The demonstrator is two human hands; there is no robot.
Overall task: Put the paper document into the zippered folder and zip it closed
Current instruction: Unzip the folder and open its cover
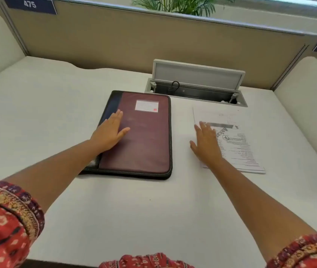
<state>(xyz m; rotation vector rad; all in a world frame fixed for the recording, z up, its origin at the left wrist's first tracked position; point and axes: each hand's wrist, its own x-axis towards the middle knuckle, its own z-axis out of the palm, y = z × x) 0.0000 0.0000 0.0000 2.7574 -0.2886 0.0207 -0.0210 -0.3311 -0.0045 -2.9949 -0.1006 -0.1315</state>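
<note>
**Folder Shut, Papers Waiting**

A person's left hand (pixel 109 132) lies flat, fingers loosely spread, on the maroon zippered folder (pixel 140 136) lying closed on the white desk (pixel 134 209). The right hand (pixel 206 146), fingers spread and gripping nothing, rests on the printed document (pixel 239 146) just beside it. Opening comes first: best pin the cover while running the zipper fully round, so the sheets slide in flat.

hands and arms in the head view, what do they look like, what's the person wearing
Both forearms are bare. The left hand and right hand wear no gloves; whether there is a ring is too blurred to tell. Each arm comes out of a loose red patterned sleeve with small pale motifs and a dark band edged in gold trim at the cuff.
</note>
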